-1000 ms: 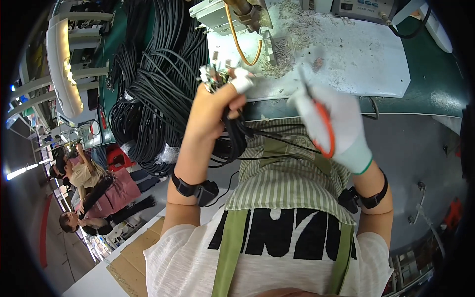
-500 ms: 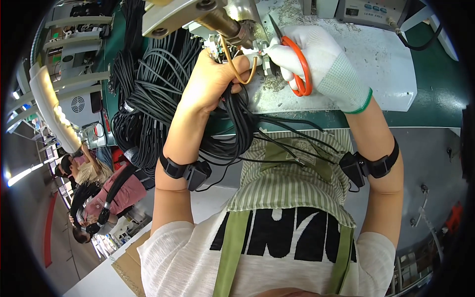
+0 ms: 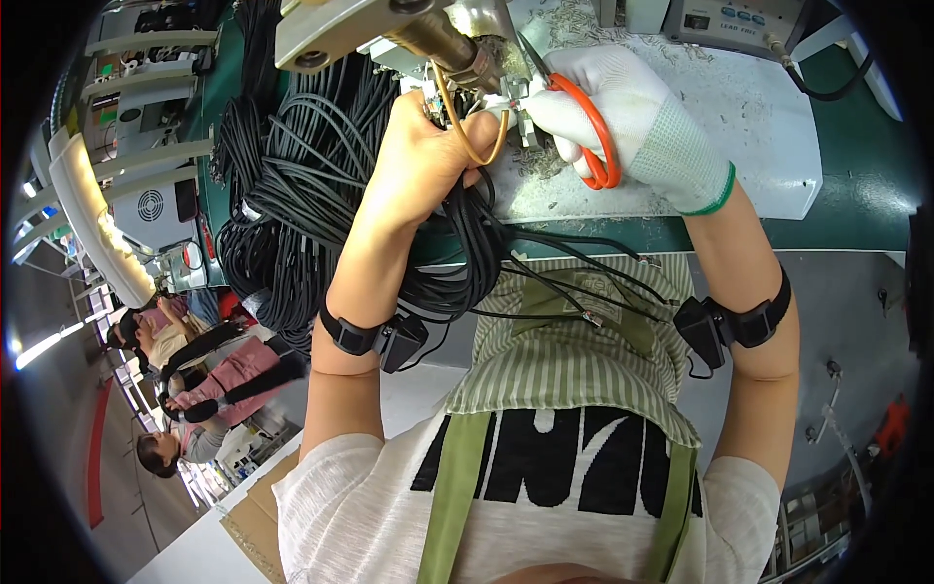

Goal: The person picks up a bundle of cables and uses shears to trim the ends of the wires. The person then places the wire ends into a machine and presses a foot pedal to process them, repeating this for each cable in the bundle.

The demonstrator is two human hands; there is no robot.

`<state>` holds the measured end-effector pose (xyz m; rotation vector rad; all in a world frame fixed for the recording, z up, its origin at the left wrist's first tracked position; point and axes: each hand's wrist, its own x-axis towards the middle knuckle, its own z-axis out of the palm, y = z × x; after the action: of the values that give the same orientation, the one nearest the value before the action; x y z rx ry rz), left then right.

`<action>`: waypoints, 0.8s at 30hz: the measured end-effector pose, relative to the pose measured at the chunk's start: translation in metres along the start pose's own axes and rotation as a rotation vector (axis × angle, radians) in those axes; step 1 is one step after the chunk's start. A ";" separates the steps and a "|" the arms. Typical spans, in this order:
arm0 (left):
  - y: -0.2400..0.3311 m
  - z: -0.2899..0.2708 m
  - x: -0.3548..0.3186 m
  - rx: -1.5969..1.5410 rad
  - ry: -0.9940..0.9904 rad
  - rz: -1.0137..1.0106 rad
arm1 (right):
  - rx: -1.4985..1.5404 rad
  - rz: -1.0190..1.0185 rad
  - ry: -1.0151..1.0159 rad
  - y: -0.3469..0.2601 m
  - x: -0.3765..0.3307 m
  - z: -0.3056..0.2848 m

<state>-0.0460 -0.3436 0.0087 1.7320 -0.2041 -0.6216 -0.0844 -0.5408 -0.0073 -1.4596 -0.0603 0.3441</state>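
Note:
My bare left hand [image 3: 433,156] is closed around the upper ends of a bundle of black cables [image 3: 472,253], right below the metal head of a bench machine [image 3: 360,34]. Something white covers its thumb tip, close to the machine's small metal tooling [image 3: 525,127]. A bent tan tube [image 3: 502,144] curves in front of these fingers. In a white knitted glove with a green cuff, my right hand [image 3: 618,122] grips scissors [image 3: 608,156] with orange-red handles, their dark blades pointing up and away. Its fingertips meet the tooling from the right; any small part between them is hidden.
Heaped black cables [image 3: 311,185] cover the bench left of my hands. Metal clippings [image 3: 555,165] litter the white board [image 3: 769,146]. A grey control box [image 3: 735,24] stands at the back right. Loose cable ends cross my striped apron [image 3: 564,375]. Co-workers [image 3: 233,380] are at the far left.
My right hand and the scissors have shifted slightly, with the blades drawn a little down. Both forearms have moved slightly right. A co-worker at left has changed posture.

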 end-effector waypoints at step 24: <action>-0.001 0.004 0.002 0.028 0.009 0.016 | 0.064 -0.015 -0.024 0.006 0.001 -0.005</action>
<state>-0.0466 -0.3474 0.0062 1.7586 -0.2211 -0.6014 -0.0833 -0.5450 -0.0144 -1.3908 -0.0788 0.3489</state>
